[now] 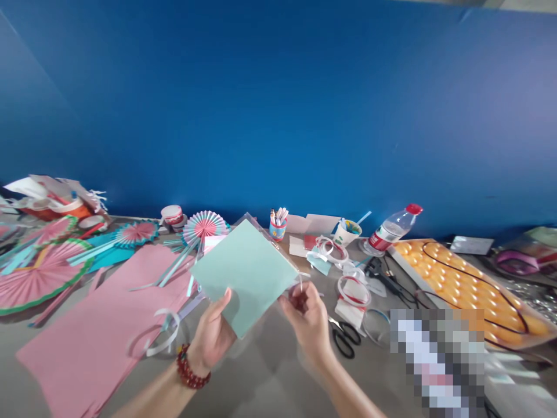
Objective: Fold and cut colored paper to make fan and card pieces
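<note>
A square sheet of pale green paper (pixel 246 273) is held up above the grey table (pixel 265 377). My left hand (pixel 214 334), with a red bead bracelet at the wrist, grips the sheet's lower edge, thumb on the front. My right hand (pixel 307 316) is closed in a pinch on the sheet's right corner. A thin white strip shows just above its fingers. Black-handled scissors (pixel 343 337) lie on the table just right of my right hand.
Pink paper sheets (pixel 104 325) and folded paper fans (pixel 39 273) cover the left. Tape rolls (pixel 353 290), a pen cup (pixel 277 227), a paper cup (pixel 347 232), a water bottle (pixel 391 229) and an orange tray (pixel 470 290) lie to the right. A blue wall stands behind.
</note>
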Demonstrator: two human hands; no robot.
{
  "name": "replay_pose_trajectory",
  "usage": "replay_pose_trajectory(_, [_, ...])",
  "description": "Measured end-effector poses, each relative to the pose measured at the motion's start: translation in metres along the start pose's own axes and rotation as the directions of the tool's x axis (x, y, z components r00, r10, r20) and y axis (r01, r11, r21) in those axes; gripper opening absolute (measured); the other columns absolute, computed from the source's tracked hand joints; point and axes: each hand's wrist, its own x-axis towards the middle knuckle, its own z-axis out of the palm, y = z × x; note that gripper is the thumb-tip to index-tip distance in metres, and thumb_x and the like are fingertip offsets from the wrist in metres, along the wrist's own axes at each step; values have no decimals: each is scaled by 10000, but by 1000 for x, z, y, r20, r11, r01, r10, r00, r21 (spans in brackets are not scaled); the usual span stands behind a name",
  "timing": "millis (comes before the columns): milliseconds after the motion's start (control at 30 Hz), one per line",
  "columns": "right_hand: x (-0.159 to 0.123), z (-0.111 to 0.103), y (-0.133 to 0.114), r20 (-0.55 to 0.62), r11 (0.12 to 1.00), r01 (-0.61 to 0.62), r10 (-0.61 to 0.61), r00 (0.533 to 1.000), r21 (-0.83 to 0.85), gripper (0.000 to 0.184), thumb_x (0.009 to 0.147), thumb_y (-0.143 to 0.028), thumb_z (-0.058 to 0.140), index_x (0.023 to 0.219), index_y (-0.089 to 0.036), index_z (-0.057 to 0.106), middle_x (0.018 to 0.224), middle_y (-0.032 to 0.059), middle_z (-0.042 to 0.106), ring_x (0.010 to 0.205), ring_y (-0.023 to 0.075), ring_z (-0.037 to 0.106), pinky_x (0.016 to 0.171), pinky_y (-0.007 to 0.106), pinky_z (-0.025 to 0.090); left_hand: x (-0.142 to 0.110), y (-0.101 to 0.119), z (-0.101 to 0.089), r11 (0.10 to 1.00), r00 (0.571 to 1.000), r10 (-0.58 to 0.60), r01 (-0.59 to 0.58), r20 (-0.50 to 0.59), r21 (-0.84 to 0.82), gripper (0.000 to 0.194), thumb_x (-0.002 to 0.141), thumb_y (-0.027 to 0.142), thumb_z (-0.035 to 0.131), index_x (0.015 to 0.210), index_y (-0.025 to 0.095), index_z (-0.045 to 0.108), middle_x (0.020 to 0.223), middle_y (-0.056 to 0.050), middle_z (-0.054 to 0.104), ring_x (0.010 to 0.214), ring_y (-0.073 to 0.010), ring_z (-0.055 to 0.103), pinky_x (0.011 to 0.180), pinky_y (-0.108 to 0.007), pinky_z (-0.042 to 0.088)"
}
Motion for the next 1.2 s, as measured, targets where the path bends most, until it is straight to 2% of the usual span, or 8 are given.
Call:
replay_pose_trajectory(67, [-3, -1, 0, -82, 993, 58, -67, 994, -105, 247, 782, -325, 676, 705, -226, 463, 638, -52, 475, 578, 115, 442, 581, 241, 392, -1, -4, -1, 1000, 999, 20, -20, -29, -5, 280, 918, 265, 602, 1174, 169, 663, 1145, -82, 719, 1131, -282, 644, 1075, -438, 434])
replay_pose_trajectory(133, [-5, -2, -2, -52, 988, 76, -84, 995, -135, 215, 805, -313, 648, 685, -222, 495, 639, -36, 505, 599, 127, 470, 610, 253, 400, -2, -7, -2, 1000, 999, 2, -2, -44, -2, 265, 907, 281, 617, 1137, 167, 680, 1133, -83, 723, 1136, -292, 640, 1073, -449, 435])
replay_pose_trajectory(233, [-9, -1, -8, 66, 1000, -14, 15, 998, -9, 136, 842, -341, 610, 800, -214, 588, 712, 4, 595, 622, 144, 520, 586, 256, 412, -5, -8, 0, 999, 999, -39, 39, -13, 20, 297, 909, 319, 605, 1138, 145, 681, 1128, -111, 722, 1154, -319, 624, 1061, -481, 440])
replay_pose_trajectory(333, [-11, 2, -12, 153, 970, -143, 114, 982, 196, 200, 870, -394, 594, 921, -202, 613, 802, 27, 633, 616, 136, 529, 573, 252, 432, -6, -7, 2, 998, 998, -45, 43, 36, 52, 365, 924, 368, 572, 1194, 138, 657, 1147, -132, 710, 1167, -334, 613, 1051, -501, 443])
replay_pose_trajectory(633, [-10, 14, -9, 148, 867, -313, 277, 950, 388, 260, 756, -411, 746, 839, -195, 629, 716, -17, 566, 612, 110, 477, 538, 213, 392, -7, -8, -2, 999, 992, -32, 26, 122, 47, 318, 908, 355, 591, 1129, 152, 700, 1151, -124, 710, 1198, -335, 590, 1081, -499, 408])
replay_pose_trajectory(900, [-11, 17, -1, 284, 665, -489, 400, 871, 564, 388, 674, -412, 823, 739, -201, 504, 644, -66, 475, 509, 68, 402, 502, 204, 336, -6, -13, -2, 995, 983, -94, 87, 159, 51, 382, 888, 374, 604, 1184, 143, 674, 1177, -137, 695, 1256, -352, 534, 1124, -529, 335])
replay_pose_trajectory(1000, [-10, 17, -1, 217, 703, -439, 387, 896, 560, 407, 664, -416, 829, 709, -207, 483, 616, -70, 465, 504, 74, 399, 499, 208, 330, -6, -13, -1, 991, 984, -128, 122, 123, 54, 388, 856, 383, 642, 1156, 140, 686, 1159, -136, 702, 1271, -362, 516, 1116, -540, 341])
replay_pose_trajectory(1200, [-10, 14, -5, 55, 916, -228, 223, 973, 329, 340, 761, -464, 742, 676, -195, 553, 567, -40, 521, 532, 101, 431, 524, 220, 340, -6, -17, -6, 990, 985, -132, 125, 112, 67, 293, 822, 320, 682, 1050, 143, 733, 1132, -143, 713, 1278, -382, 503, 1100, -554, 354])
